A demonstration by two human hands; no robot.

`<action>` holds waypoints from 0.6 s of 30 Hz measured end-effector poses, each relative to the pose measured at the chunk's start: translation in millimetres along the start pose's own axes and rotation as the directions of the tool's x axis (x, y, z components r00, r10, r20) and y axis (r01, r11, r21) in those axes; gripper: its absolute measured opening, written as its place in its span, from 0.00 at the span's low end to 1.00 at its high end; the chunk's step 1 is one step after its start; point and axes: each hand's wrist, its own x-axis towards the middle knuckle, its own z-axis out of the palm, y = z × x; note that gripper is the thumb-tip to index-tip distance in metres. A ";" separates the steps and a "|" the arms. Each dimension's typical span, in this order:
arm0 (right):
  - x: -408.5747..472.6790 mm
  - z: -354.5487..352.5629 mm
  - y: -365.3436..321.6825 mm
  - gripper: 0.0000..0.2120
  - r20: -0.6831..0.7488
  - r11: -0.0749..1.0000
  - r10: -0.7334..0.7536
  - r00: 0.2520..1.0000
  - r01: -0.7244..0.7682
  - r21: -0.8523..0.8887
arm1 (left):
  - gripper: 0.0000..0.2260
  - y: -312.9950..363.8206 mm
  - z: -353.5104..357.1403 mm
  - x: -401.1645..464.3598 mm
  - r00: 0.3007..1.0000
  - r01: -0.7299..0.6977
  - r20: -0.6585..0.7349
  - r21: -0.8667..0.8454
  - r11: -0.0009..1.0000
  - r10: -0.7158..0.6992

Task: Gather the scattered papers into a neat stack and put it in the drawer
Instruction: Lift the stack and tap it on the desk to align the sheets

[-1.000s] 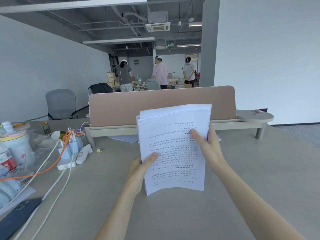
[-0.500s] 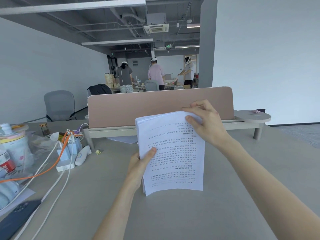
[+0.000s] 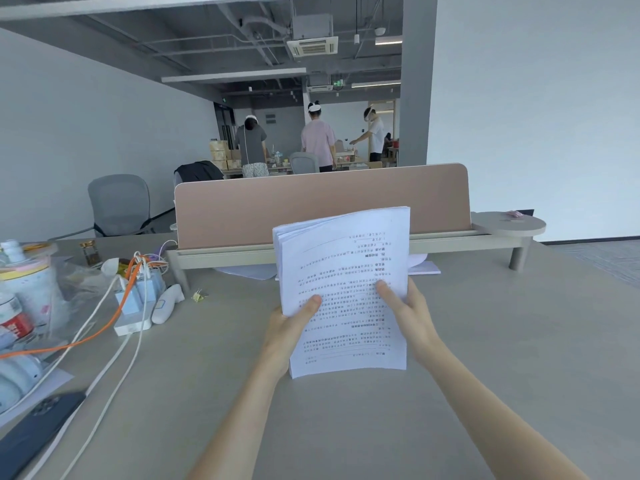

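Both hands grip the stack of papers (image 3: 343, 289) upright over the bench (image 3: 485, 341) — left hand (image 3: 289, 327) and right hand (image 3: 410, 317) clamped on its side edges. We judge we're squaring it; next, find the drawer — unseen here.

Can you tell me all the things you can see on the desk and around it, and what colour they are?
paper stack: one, white with printed text, held upright, bottom edge on the desk
loose papers: a few, white, under the shelf behind the stack
desk: one, grey-beige
divider panel: one, tan-pink, on the shelf
round shelf end: one, grey, far right
power strip: one, white, with blue plugs, left
cables: several, white and orange, left
phone: one, dark blue, bottom left
office chair: one, grey, left background
people: three, standing far back
left hand: one, gripping the stack's left edge
right hand: one, gripping its right edge
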 end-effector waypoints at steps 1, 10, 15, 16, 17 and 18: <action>0.0 0.6 2.2 0.15 -0.011 1.000 0.010 1.000 -0.010 0.014 | 0.08 1.0 1.2 0.6 1.000 -0.001 -0.002 0.001 1.000 0.001; -6.4 10.3 26.0 0.11 -0.176 0.998 0.030 0.984 -0.039 -0.049 | 0.08 -19.1 8.0 -4.3 0.999 0.043 -0.026 0.003 0.999 -0.043; -6.7 11.5 40.2 0.11 -0.198 0.990 0.062 0.978 -0.086 -0.112 | 0.06 -37.4 9.8 -10.5 0.997 0.060 -0.047 0.029 0.998 -0.058; -4.2 10.1 38.2 0.09 -0.199 0.988 0.048 0.979 -0.076 -0.137 | 0.05 -34.3 8.8 -9.5 0.998 0.055 -0.046 0.045 0.997 -0.053; -1.7 8.9 36.9 0.08 -0.194 0.984 0.033 0.981 -0.065 -0.165 | 0.05 -31.8 7.3 -8.3 0.997 0.053 -0.051 0.056 0.997 -0.051; 0.8 8.0 36.2 0.06 -0.185 0.979 0.022 0.983 -0.059 -0.194 | 0.05 -30.6 6.4 -6.8 0.997 0.051 -0.057 0.059 0.997 -0.048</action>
